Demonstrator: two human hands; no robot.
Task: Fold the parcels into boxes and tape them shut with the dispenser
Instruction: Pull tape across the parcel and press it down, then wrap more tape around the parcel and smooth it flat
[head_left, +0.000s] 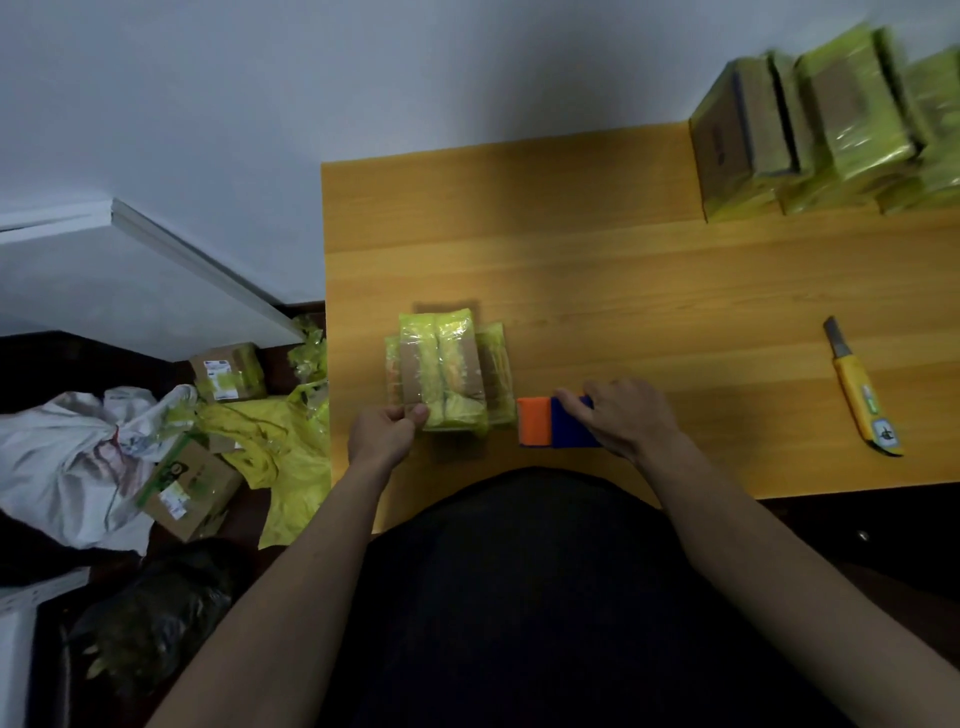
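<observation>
Two hands busy: left hand (387, 428) pinches the taped box (447, 371) at its near corner; right hand (621, 415) grips the dispenser (553, 422), just right of it; labels unreadable.

A yellow utility knife (860, 393) is laid on the wooden table (623, 270), while a white sack (67, 457) is slumped on the floor.

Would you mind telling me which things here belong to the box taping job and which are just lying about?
In the job: the taped box, gripped by the left hand; the orange and blue dispenser, held by the right hand; the finished boxes stacked at the table's far right.

Lying about: the yellow knife; the white sack and yellow bags on the floor.
</observation>
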